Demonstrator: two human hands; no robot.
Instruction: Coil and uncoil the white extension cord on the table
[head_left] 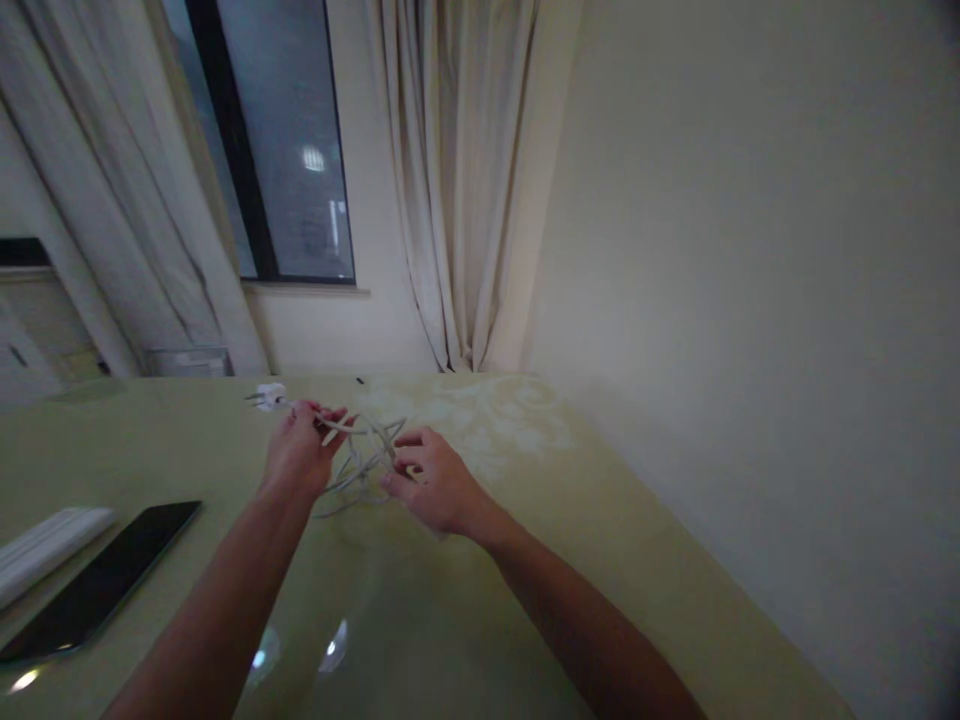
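Observation:
A tangled white cable (365, 452) lies on the glossy green table (465, 620), between my two hands. My left hand (300, 448) pinches a strand of the cable near its left side, fingers closed round it. A white plug (268, 397) sits at the cable's far left end, just beyond that hand. My right hand (433, 485) grips the loops on the right side with curled fingers. Both forearms reach forward from the near edge.
A black tablet (101, 580) lies flat at the left, beside a white flat object (46, 548). A plain wall runs along the table's right side. Curtains (457, 180) and a dark window (277, 140) stand behind the far edge.

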